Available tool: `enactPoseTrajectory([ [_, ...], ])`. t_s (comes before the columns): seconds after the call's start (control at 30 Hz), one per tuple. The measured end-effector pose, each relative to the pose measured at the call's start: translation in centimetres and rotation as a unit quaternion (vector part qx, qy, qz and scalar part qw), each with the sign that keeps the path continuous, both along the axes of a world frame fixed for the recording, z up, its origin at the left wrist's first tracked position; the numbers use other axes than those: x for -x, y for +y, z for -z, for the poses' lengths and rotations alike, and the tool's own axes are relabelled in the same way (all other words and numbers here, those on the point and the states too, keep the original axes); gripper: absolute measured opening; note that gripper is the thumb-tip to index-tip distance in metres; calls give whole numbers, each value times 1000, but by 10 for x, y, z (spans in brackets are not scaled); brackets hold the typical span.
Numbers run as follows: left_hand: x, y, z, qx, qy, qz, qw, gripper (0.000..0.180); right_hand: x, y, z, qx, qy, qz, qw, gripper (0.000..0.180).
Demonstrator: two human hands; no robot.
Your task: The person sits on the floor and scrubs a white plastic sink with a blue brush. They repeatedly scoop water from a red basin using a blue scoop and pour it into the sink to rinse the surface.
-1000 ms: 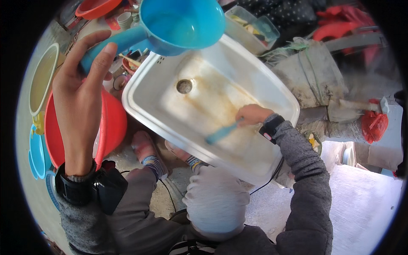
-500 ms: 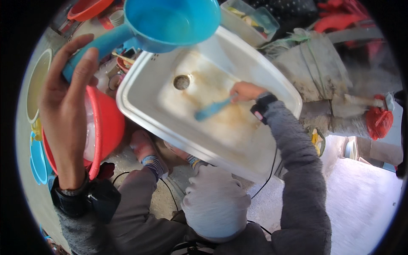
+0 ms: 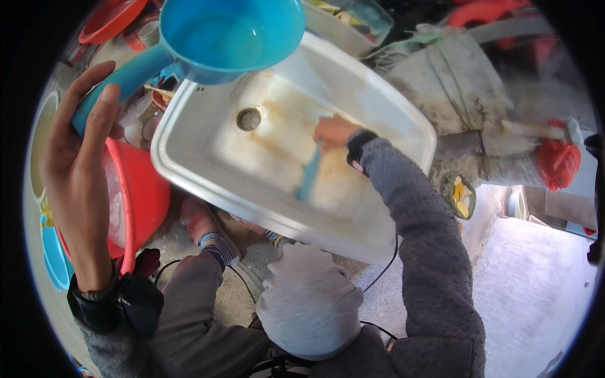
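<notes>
A blue plastic dipper (image 3: 233, 38) hangs over the far left end of a white sink basin (image 3: 246, 179); some liquid seems to lie in its bowl. My left hand (image 3: 82, 148) has its fingers wrapped round the dipper's handle. Inside the basin, my right hand (image 3: 337, 132) grips a blue-handled brush (image 3: 309, 176) whose lower end points toward me and is blurred. Brown stains streak the basin floor around the drain hole (image 3: 249, 119). My right fingers cover the upper part of the brush.
Left of the basin stands a red tub (image 3: 150, 195), with blue basins (image 3: 55, 258) beyond it. A grey block (image 3: 447, 75) and a red plastic bag (image 3: 558, 165) lie to the right. My feet are close below the basin, near a black cable (image 3: 242, 277).
The brush has swung from pointing leftward to pointing toward me, as my right hand shifted slightly left. The whole view has drifted, and my left hand still holds the dipper.
</notes>
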State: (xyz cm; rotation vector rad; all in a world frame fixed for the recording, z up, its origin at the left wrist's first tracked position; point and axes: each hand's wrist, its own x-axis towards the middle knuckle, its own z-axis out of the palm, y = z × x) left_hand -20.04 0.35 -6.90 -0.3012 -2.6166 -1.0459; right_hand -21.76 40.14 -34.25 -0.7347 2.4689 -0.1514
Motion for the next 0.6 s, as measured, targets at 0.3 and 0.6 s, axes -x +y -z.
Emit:
enactPoseTrajectory([
  [0.3, -4, 8, 0, -75, 3, -11, 997, 36, -3, 40, -51, -177, -176, 17, 968, 30],
  [0.6, -5, 3, -3, -20, -54, 3, 998, 40, -7, 39, -12, -200, -54, 5, 978, 20],
])
